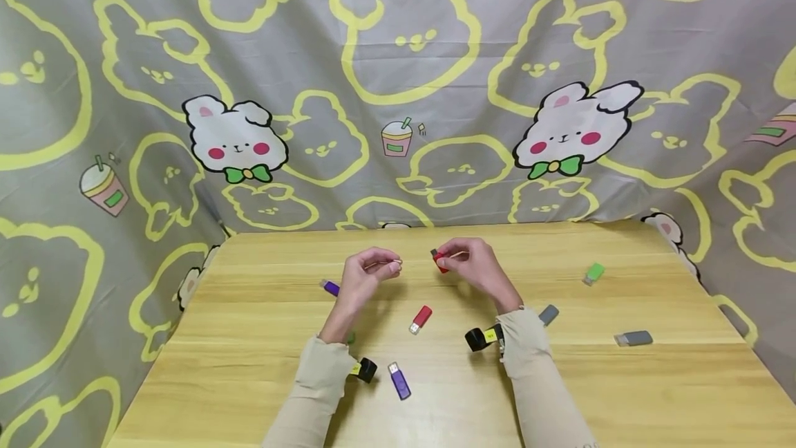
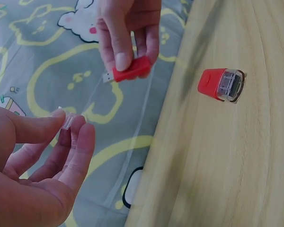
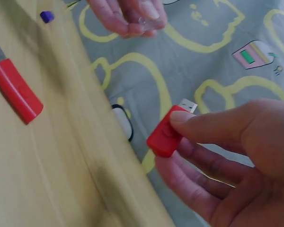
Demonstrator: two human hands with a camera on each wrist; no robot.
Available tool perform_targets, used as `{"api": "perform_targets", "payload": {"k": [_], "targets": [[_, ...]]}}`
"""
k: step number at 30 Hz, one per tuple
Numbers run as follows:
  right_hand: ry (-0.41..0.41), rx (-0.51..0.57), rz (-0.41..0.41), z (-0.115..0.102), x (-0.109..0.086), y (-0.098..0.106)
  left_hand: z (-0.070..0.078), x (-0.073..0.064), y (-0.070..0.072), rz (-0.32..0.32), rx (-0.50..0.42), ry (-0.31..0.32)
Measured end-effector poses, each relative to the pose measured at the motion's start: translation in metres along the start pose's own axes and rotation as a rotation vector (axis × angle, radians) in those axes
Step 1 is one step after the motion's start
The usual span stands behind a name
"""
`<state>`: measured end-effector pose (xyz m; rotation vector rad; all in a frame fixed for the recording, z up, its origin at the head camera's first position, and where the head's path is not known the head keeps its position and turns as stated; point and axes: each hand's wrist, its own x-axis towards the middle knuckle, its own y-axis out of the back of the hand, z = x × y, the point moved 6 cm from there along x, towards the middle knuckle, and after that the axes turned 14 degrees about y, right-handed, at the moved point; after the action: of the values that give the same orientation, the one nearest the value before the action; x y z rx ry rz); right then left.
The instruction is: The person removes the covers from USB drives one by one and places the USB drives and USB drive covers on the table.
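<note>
Between thumb and fingertips, my left hand [image 1: 367, 275] pinches a small clear plastic cap [image 2: 67, 122]. Opposite it, my right hand [image 1: 477, 265] holds a red USB stick [image 3: 165, 135] by its body, thumb on top. The stick's bare metal plug [image 3: 188, 105] points away from the palm, uncapped. A gap separates the cap from the stick, both above the far part of the table. Below and between the hands lies another red USB stick [image 1: 421, 319], with a clear cap over its plug in the left wrist view [image 2: 231, 85].
Purple USB sticks lie near the front [image 1: 400, 381] and beside the left hand [image 1: 332, 287]. A green one [image 1: 595, 273] and two grey ones [image 1: 636, 338] [image 1: 549, 314] lie to the right. A patterned curtain [image 1: 435, 178] encloses the wooden table [image 1: 249, 310].
</note>
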<state>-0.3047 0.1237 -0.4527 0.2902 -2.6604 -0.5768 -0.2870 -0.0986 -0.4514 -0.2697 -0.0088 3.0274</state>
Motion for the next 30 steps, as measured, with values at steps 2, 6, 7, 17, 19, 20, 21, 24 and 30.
{"api": "perform_targets", "payload": {"k": [2, 6, 7, 17, 19, 20, 21, 24, 30], "targets": [[-0.006, -0.007, 0.034, 0.005, 0.005, 0.001, 0.000, 0.001, 0.000, -0.002, 0.002, -0.007], [-0.033, -0.044, 0.087, 0.017, 0.013, 0.000, -0.001, 0.001, -0.001, -0.014, 0.002, -0.004], [-0.046, -0.053, 0.096, 0.020, 0.014, 0.000, -0.002, 0.001, -0.001, -0.014, 0.003, -0.002], [-0.184, -0.073, 0.169, 0.040, 0.032, -0.003, 0.000, 0.000, 0.004, -0.002, 0.010, -0.014], [-0.208, -0.077, 0.172, 0.042, 0.036, -0.005, 0.001, 0.001, 0.004, -0.007, 0.013, -0.016], [-0.222, -0.086, 0.172, 0.042, 0.038, -0.006, 0.001, 0.000, 0.004, -0.007, 0.016, -0.016], [-0.232, -0.101, 0.169, 0.043, 0.039, -0.007, 0.001, 0.000, 0.004, -0.006, 0.018, -0.015], [-0.255, -0.152, 0.156, 0.044, 0.042, -0.009, 0.000, -0.001, 0.004, -0.005, 0.017, -0.012], [-0.273, -0.243, 0.141, 0.043, 0.046, -0.006, 0.000, -0.002, 0.003, -0.018, 0.013, -0.013]]}}
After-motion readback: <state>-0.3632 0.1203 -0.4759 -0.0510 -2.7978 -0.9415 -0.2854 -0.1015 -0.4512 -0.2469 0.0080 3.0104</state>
